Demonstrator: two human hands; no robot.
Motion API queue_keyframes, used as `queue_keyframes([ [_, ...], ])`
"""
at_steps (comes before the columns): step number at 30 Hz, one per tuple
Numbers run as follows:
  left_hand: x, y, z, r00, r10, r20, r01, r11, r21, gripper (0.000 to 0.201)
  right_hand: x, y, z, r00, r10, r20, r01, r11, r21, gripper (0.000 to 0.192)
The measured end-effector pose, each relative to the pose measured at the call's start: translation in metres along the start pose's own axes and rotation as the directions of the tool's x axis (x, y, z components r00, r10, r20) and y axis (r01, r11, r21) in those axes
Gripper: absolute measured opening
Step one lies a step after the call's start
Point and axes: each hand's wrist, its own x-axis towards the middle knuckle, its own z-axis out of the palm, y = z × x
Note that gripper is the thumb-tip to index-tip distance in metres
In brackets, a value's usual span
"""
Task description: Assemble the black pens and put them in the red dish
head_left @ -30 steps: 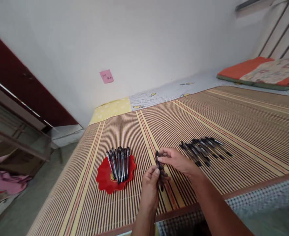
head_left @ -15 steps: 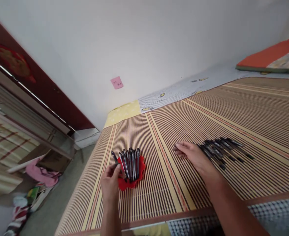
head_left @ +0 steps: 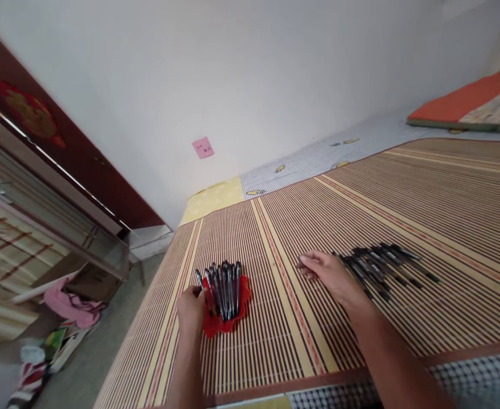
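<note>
My left hand [head_left: 191, 309] is closed on a pen [head_left: 199, 278], pinched between thumb and fingers at the left side of a red scallop-edged dish [head_left: 243, 295]. Several black-capped clear pens [head_left: 226, 287] lie side by side across the dish, caps pointing away from me. My right hand [head_left: 324, 272] hovers over the mat to the right, its thumb and fingers pressed together. Whether anything is between those fingertips I cannot make out. Just beyond its wrist several more dark pens [head_left: 381, 267] lie in a loose, slanted row.
A striped bamboo mat [head_left: 275, 335] covers the bed. Patterned sheet [head_left: 292, 170] shows along the wall, where a pink note [head_left: 202, 147] is stuck. An orange folded quilt [head_left: 458, 102] lies at the far right. Left of the bed are floor, a pink cloth [head_left: 68, 304] and a cardboard box [head_left: 96, 278].
The pen in my left hand has moved in against the row on the red dish and stands closer to the other pens. My right hand has shifted very slightly left.
</note>
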Motion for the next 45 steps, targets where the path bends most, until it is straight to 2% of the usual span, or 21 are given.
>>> queue_keyframes([
  [5,-0.001,0.009,0.002,1.0,0.018,0.006,-0.018,0.994,0.108,0.018,0.004,0.007,0.001,1.0,-0.016,0.003,0.016,1.0,0.0,0.042],
  [11,-0.011,0.011,-0.009,0.997,0.065,-0.05,-0.06,0.994,0.089,0.021,0.005,0.007,0.001,1.0,-0.015,-0.009,0.015,0.999,0.031,0.041],
  [14,-0.024,0.015,-0.018,0.987,0.089,-0.135,-0.087,0.996,0.019,0.026,0.007,0.005,-0.001,0.986,-0.045,-0.158,0.063,0.992,0.113,0.039],
  [16,-0.037,0.024,-0.021,0.979,0.055,-0.198,-0.095,0.975,-0.201,0.026,0.008,0.001,-0.006,0.934,-0.089,-0.347,0.161,0.97,0.185,0.035],
  [17,-0.044,0.031,-0.02,0.981,0.007,-0.194,-0.082,0.921,-0.381,0.027,0.008,-0.002,-0.009,0.893,-0.112,-0.436,0.223,0.952,0.211,0.033],
  [18,-0.053,0.039,-0.018,0.988,-0.046,-0.145,-0.044,0.823,-0.567,0.028,0.007,-0.006,-0.013,0.848,-0.133,-0.512,0.284,0.931,0.229,0.031],
  [20,-0.071,0.06,-0.011,0.992,-0.122,0.045,0.105,0.548,-0.83,0.032,0.004,-0.014,-0.022,0.775,-0.149,-0.614,0.374,0.892,0.256,0.028],
  [21,-0.082,0.072,-0.005,0.982,-0.123,0.143,0.183,0.42,-0.889,0.034,0.002,-0.018,-0.026,0.754,-0.147,-0.641,0.4,0.876,0.27,0.028],
  [23,-0.104,0.094,0.008,0.954,-0.07,0.291,0.3,0.227,-0.927,0.036,-0.001,-0.024,-0.033,0.733,-0.13,-0.668,0.421,0.857,0.296,0.026],
  [26,-0.134,0.117,0.033,0.846,0.11,0.522,0.52,0.048,-0.853,0.042,-0.003,-0.025,-0.039,0.732,-0.113,-0.672,0.421,0.85,0.317,0.025],
  [30,-0.153,0.119,0.065,0.714,0.159,0.682,0.699,-0.105,-0.707,0.047,0.001,-0.019,-0.038,0.777,-0.144,-0.613,0.367,0.895,0.254,0.027],
  [33,-0.151,0.108,0.078,0.648,0.244,0.722,0.762,-0.223,-0.609,0.043,0.002,-0.015,-0.032,0.848,-0.188,-0.496,0.241,0.97,0.043,0.025],
  [35,-0.146,0.099,0.081,0.624,0.278,0.73,0.781,-0.25,-0.572,0.036,0.001,-0.017,-0.029,0.892,-0.233,-0.387,0.162,0.965,-0.206,0.022],
  [37,-0.142,0.093,0.082,0.603,0.318,0.732,0.798,-0.253,-0.547,0.043,-0.003,-0.02,-0.028,0.921,-0.278,-0.273,0.107,0.854,-0.509,0.019],
  [40,-0.138,0.085,0.084,0.584,0.408,0.701,0.811,-0.272,-0.518,0.064,-0.012,-0.029,-0.034,0.944,-0.245,-0.22,-0.047,0.561,-0.826,0.016],
  [42,-0.137,0.082,0.086,0.587,0.428,0.687,0.809,-0.276,-0.52,0.063,-0.017,-0.035,-0.039,0.948,-0.182,-0.261,-0.168,0.409,-0.897,0.017],
  [45,-0.137,0.079,0.088,0.591,0.427,0.684,0.805,-0.256,-0.536,0.053,-0.021,-0.04,-0.046,0.944,-0.135,-0.301,-0.253,0.286,-0.924,0.022],
])
